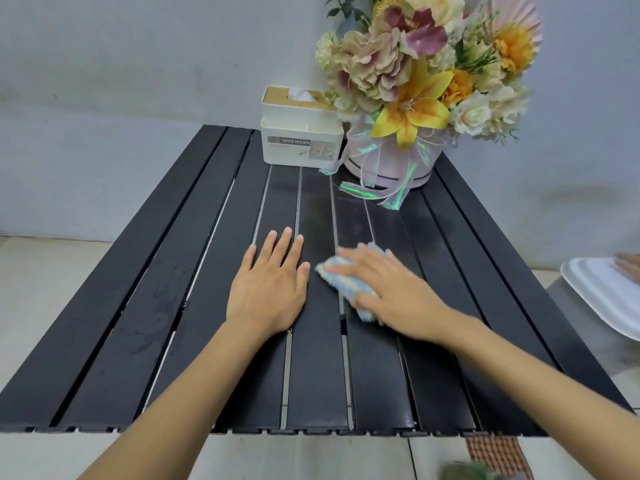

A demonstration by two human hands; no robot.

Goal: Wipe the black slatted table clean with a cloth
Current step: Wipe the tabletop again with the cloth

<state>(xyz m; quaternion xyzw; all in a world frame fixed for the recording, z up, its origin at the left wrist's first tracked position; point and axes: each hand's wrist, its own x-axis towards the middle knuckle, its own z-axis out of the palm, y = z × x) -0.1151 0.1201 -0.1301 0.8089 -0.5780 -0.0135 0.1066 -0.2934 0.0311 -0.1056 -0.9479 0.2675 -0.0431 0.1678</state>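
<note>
Bracing with your left hand (pixel 268 289), fingers flat and spread on the black slatted table (pixel 104 306); wet-looking marks sit left of it. Just right of it, the cloth (pixel 346 285) lies under your right hand (pixel 391 296), fingers straight, pressing rather than clutching. Stroke along the slats with even pressure; the tissue holder (pixel 301 140) stands beyond your fingertips.

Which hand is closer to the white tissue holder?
Left. The left hand lies flat almost straight before the tissue holder; the right hand, pressing the cloth, is off to its right and farther.
</note>
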